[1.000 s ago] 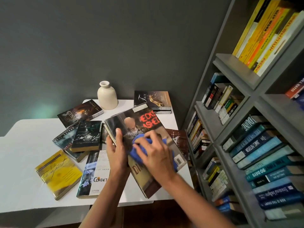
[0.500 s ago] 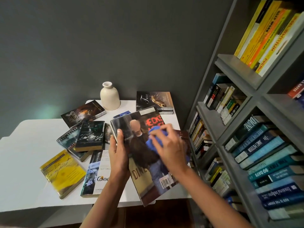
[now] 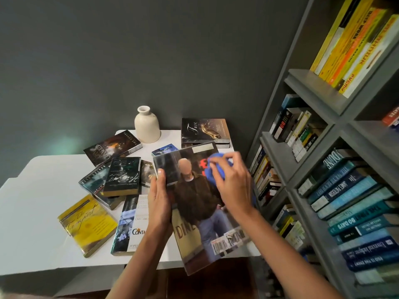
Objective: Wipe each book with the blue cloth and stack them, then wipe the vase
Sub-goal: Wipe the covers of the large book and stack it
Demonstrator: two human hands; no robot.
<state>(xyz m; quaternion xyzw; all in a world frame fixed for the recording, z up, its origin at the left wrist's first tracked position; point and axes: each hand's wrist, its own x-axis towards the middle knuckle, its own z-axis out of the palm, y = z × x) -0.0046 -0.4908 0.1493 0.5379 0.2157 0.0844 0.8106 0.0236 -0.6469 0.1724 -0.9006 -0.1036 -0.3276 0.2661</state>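
Centrally, a large photo-covered book (image 3: 194, 201) was held over the near right part of the white worktop (image 3: 32, 212), its left edge pinched by the left grip (image 3: 159, 203), thumb laid on the cover. The blue cloth (image 3: 218, 167) was bunched under the curled fingers of the right grip (image 3: 233, 186) and pressed to the cover's upper right part. To the left, a Contact paperback (image 3: 131, 225), a yellow Tempest book (image 3: 87, 223) and several dark paperbacks (image 3: 121, 175) were spread flat, some overlapping. A cream vase (image 3: 147, 125) was stood upright at the far edge, with a Fuse book (image 3: 204, 130) laid on another book to its right. A grey bookshelf (image 3: 313, 169) packed with books was seen at the right.
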